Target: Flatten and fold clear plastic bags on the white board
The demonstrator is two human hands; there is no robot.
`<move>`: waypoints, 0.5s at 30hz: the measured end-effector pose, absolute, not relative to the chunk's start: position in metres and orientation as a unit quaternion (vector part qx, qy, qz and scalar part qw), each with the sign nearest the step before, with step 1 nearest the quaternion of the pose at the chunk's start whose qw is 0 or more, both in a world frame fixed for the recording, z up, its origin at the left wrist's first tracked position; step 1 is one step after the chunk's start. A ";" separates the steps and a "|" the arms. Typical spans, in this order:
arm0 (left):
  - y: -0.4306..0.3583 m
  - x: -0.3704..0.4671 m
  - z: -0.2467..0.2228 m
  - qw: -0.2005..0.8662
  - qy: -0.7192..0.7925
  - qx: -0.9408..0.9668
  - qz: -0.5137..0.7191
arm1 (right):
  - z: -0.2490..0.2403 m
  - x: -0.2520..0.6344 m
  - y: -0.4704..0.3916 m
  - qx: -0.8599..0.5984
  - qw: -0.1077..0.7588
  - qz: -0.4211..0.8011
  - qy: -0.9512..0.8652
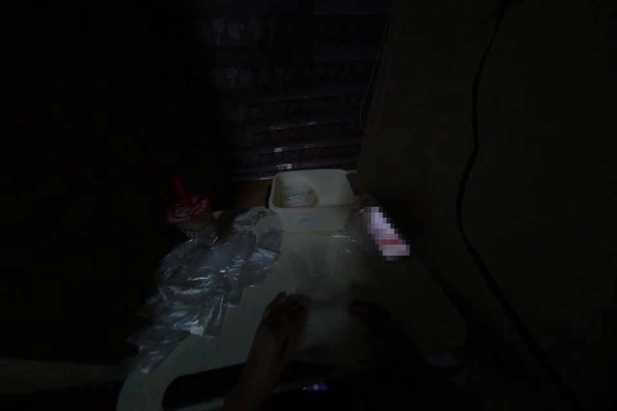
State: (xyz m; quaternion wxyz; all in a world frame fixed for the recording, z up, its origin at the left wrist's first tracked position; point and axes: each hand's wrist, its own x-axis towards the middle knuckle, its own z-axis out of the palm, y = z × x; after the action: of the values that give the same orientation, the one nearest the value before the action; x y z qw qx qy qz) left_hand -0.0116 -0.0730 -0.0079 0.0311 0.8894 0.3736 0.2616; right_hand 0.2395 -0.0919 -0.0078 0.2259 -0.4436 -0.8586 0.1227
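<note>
The scene is very dark. At the front of a white table [250,327], my left hand [283,320] has its fingers curled on the near left edge of a thin, clear plastic bag [321,286]. Opposite it, my right hand [369,311] is mostly in shadow, its fingertips closed at the bag's right edge. The bag is blurred and see-through, so its outline is hard to follow. To the left lies a spread of overlapping clear plastic bags [202,289], flat and shiny.
A cream plastic basin [311,218] with some clear plastic inside stands at the table's back. Left is a cup with a red patterned lid and straw [187,209]. A pixelated pinkish item [385,234] lies right of the basin. A dark cable [475,109] hangs along the right wall.
</note>
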 end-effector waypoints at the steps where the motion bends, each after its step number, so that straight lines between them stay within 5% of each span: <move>1: -0.074 -0.011 -0.005 0.040 0.374 0.890 0.260 | -0.011 0.240 -0.089 -0.441 0.236 0.142 -0.854; 15: -0.079 -0.006 0.028 0.233 0.446 0.810 0.302 | -0.017 0.243 -0.077 -0.492 0.232 0.177 -0.820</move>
State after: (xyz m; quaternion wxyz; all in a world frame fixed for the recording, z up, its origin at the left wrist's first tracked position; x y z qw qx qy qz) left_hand -0.0058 -0.0791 0.0280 0.2326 0.8097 0.4461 0.3023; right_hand 0.2429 -0.0769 -0.0170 0.2322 -0.4922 -0.8201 0.1768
